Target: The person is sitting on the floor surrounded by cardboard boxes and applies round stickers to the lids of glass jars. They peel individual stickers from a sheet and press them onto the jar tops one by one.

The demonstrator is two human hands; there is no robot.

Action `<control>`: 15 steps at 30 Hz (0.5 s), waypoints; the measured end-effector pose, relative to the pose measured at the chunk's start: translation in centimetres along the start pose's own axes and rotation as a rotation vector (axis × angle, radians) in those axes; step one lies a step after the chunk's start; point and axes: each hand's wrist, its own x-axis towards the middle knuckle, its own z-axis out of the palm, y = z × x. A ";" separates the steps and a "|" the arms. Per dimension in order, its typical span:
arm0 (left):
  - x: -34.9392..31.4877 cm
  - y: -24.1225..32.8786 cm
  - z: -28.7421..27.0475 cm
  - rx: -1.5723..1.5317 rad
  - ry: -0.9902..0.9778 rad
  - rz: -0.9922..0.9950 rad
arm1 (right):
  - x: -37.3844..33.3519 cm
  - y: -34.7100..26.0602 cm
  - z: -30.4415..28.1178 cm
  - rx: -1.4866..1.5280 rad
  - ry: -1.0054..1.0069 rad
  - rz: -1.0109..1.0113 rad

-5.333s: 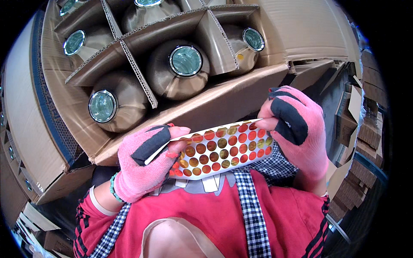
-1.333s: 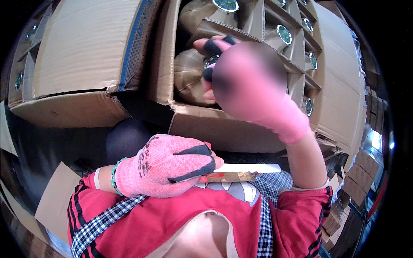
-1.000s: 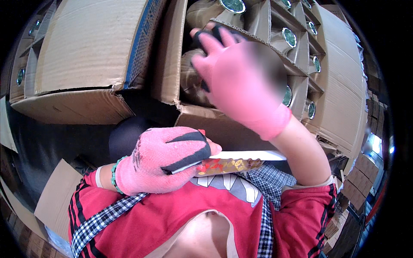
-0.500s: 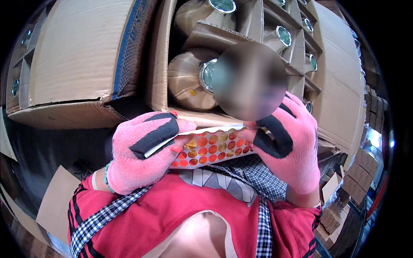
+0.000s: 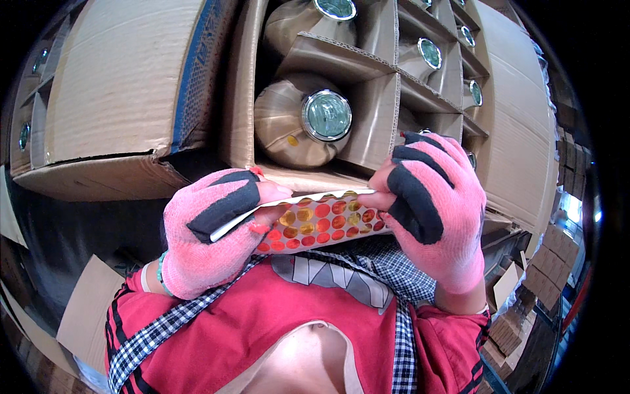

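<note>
A sheet of round red and gold stickers (image 5: 321,223) is stretched between my two hands, its white top edge curled over. My left hand (image 5: 213,230), in a pink glove with black patches and bare fingertips, pinches the sheet's left end between thumb and forefinger. At the upper right corner, the bare thumb and finger of my right hand (image 5: 436,203), gloved the same way, are closed on the sheet's edge. Just beyond the sheet, a round gold-brown vessel (image 5: 282,131) with a green glass mouth and silver rim lies tilted in a carton cell. A small yellow dot shows on its side.
The open carton (image 5: 244,98) has cardboard dividers (image 5: 367,72) and several similar vessels. Its wide flap (image 5: 515,111) spreads to the right. A closed carton (image 5: 118,85) stands at the left, and stacked cartons (image 5: 551,262) stand farther right. A loose flap (image 5: 88,302) juts up at lower left.
Both hands stay on the sticker sheet and have shifted slightly left in view. The fingers of my right hand have moved a little along the sheet's top edge.
</note>
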 end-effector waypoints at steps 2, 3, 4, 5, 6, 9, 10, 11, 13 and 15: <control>0.0 0.0 0.0 -0.011 0.006 -0.002 | 0.1 -0.1 -0.4 -0.013 -0.014 0.001; 0.0 -0.1 0.0 -0.017 0.010 -0.004 | 0.2 -0.2 -0.5 -0.030 -0.017 0.003; 0.0 0.0 0.0 -0.016 0.018 -0.021 | 0.3 -0.2 -0.5 -0.047 -0.019 0.006; -0.1 0.2 -0.1 -0.016 0.026 -0.038 | 0.4 -0.2 -0.5 -0.055 -0.003 -0.008; -0.1 0.3 -0.1 -0.018 0.031 -0.053 | 0.4 -0.2 -0.4 -0.067 0.013 -0.019; -0.1 0.5 -0.1 -0.036 0.026 -0.073 | 0.5 -0.4 -0.7 -0.065 0.019 -0.052; -0.1 0.5 -0.1 -0.036 0.028 -0.066 | 0.4 -0.3 -0.6 -0.064 0.028 -0.075; 0.0 0.4 -0.1 -0.037 0.031 -0.060 | 0.4 -0.3 -0.5 -0.064 0.038 -0.097; -0.1 0.3 -0.2 -0.030 0.033 -0.056 | 0.3 -0.1 -0.4 -0.057 0.048 -0.138; -0.2 0.3 -0.3 -0.018 0.033 -0.060 | 0.3 -0.1 -0.3 -0.054 0.049 -0.147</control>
